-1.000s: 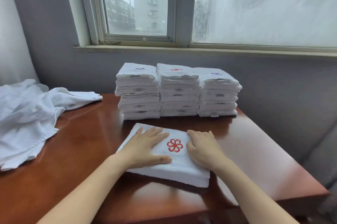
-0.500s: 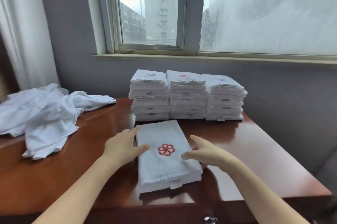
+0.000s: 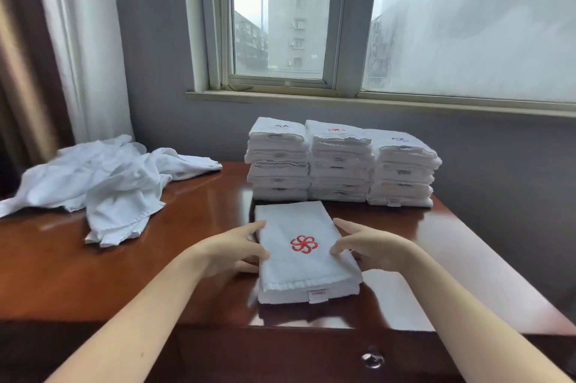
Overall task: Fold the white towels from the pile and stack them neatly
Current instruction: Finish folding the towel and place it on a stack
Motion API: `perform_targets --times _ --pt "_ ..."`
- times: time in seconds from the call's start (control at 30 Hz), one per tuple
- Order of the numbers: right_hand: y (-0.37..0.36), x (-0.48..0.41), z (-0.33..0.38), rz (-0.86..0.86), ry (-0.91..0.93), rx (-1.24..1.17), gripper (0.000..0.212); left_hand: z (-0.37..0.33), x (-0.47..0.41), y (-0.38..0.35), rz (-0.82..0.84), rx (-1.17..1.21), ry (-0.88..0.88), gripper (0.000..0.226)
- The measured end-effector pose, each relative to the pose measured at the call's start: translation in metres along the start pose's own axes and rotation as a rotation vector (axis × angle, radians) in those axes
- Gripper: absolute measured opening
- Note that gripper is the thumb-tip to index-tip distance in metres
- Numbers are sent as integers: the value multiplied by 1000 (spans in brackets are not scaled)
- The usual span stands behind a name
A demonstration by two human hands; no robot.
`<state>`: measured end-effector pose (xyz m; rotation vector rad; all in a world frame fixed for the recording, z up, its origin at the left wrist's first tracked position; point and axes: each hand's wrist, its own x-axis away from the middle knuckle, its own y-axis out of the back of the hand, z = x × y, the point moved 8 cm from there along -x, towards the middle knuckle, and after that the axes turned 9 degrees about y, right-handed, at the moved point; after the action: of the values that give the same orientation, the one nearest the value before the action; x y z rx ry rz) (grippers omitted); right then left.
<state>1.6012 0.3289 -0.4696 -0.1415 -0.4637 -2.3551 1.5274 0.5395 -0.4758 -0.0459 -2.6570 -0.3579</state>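
A folded white towel (image 3: 300, 270) with a red flower emblem lies lengthwise near the front of the wooden table (image 3: 62, 273), its label end toward me. My left hand (image 3: 232, 250) grips its left long edge, thumb on top and fingers tucked under. On the opposite edge my right hand (image 3: 369, 245) holds it the same way. Behind it stand three stacks of folded towels (image 3: 339, 164) side by side against the wall. The loose pile of unfolded white towels (image 3: 109, 183) sprawls at the left.
A grey wall and window sill (image 3: 374, 100) rise right behind the stacks. A curtain (image 3: 78, 39) hangs at the far left. The table's right edge drops off past the stacks. A drawer knob (image 3: 372, 359) sits below the front edge.
The folded towel was turned from slanted to lengthwise. My hands left its top, where they pressed flat, and now hold its two long sides.
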Motion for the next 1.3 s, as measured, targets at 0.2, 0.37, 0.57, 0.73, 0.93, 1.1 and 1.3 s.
perform_targets --times 0.2,0.37,0.57,0.73,0.93,1.1,1.3 --pt "-4 2 -9 131 44 -187 72 14 1 -2 158 211 42 82" --pt "-3 3 -18 108 72 -225 82 12 4 1 173 258 -25 79" --pt "3 15 -4 -1 214 -178 77 -6 13 -2 103 190 -203 82" --pt "26 33 25 -103 402 -206 85 -54 27 -5 -32 81 -411 86" --pt "75 55 63 -303 594 -151 86 -122 27 -18 -113 27 -576 85" --pt "123 62 80 -434 654 -122 87 -171 10 -36 -113 -35 -632 85" --pt "203 54 91 -610 707 -195 85 -250 -29 -68 -97 -104 -679 82"
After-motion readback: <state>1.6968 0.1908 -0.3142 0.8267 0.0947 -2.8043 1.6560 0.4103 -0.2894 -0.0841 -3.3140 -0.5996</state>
